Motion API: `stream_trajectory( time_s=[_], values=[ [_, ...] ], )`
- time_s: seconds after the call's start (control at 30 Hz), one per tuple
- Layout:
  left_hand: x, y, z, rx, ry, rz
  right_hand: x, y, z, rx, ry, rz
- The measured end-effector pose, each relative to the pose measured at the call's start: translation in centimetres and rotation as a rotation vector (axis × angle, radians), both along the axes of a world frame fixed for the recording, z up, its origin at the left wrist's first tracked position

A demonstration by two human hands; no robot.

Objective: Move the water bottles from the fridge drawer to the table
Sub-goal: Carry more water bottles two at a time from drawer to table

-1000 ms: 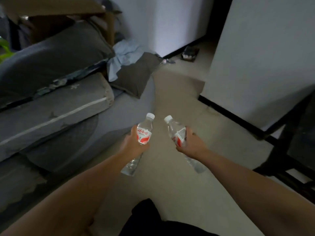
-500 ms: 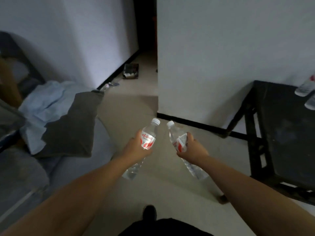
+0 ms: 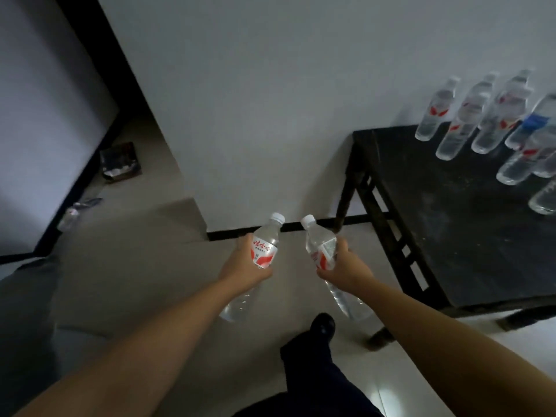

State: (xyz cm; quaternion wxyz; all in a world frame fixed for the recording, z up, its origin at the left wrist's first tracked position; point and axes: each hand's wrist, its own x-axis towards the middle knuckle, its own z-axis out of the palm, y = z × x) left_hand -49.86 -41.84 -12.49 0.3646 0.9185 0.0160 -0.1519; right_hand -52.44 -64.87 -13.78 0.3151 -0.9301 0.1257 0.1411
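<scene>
My left hand (image 3: 243, 267) grips a clear water bottle (image 3: 264, 251) with a red and white label and a white cap, held slanted over the floor. In my right hand (image 3: 349, 270) is a second water bottle (image 3: 320, 246) of the same kind, also slanted, its cap leaning towards the other one. The black table (image 3: 469, 224) stands to the right, against the white wall. Several water bottles (image 3: 481, 121) stand upright on its far right part. Both hands are left of the table's near corner. The fridge drawer is not in view.
A white wall corner juts out ahead, with a dark passage to its left. A small dark box (image 3: 120, 162) and a fallen bottle (image 3: 70, 215) lie on the floor along that passage. My dark trouser leg and shoe (image 3: 323, 325) are below the hands.
The view has swung to the right: the sofa and cushions have left the frame and the table with its standing bottles has come into sight. Both hands still hold their bottles the same way.
</scene>
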Motion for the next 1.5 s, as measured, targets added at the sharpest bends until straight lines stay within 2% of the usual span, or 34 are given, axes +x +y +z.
stream_trajectory(
  time_s=[0.27, 0.43, 0.6, 0.73, 0.87, 1.03, 1.13, 1.27, 1.5],
  values=[
    [14.8, -9.2, 0.0, 0.086, 0.024, -0.139, 11.7, -8.3, -0.8, 0.05, -0.01, -0.091],
    [23.1, -18.0, 1.6, 0.017, -0.035, -0.201, 17.6, -17.4, 1.1, 0.04, -0.046, -0.24],
    [28.3, -28.6, 1.9, -0.064, 0.053, -0.358, 18.8, -25.9, 2.1, 0.08, -0.025, -0.466],
    [30.3, -37.2, 1.5, -0.156, 0.119, -0.42, 18.5, -31.3, 1.8, 0.111, -0.048, -0.633],
    [32.1, -44.8, 0.7, -0.231, 0.165, -0.438, 18.4, -35.9, 1.5, 0.229, -0.117, -0.903],
    [34.7, -54.4, 0.4, -0.331, 0.112, -0.563, 18.6, -41.8, 1.9, 0.304, -0.298, -1.192],
    [35.6, -59.5, 0.5, -0.325, 0.038, -0.657, 18.3, -44.9, 1.7, 0.291, -0.385, -1.26],
    [35.7, -64.1, -0.6, -0.362, 0.103, -0.805, 18.2, -46.8, 0.8, 0.302, -0.459, -1.351],
    [34.3, -64.7, -2.3, -0.422, 0.196, -0.914, 17.9, -44.9, -0.4, 0.299, -0.538, -1.439]
  ],
)
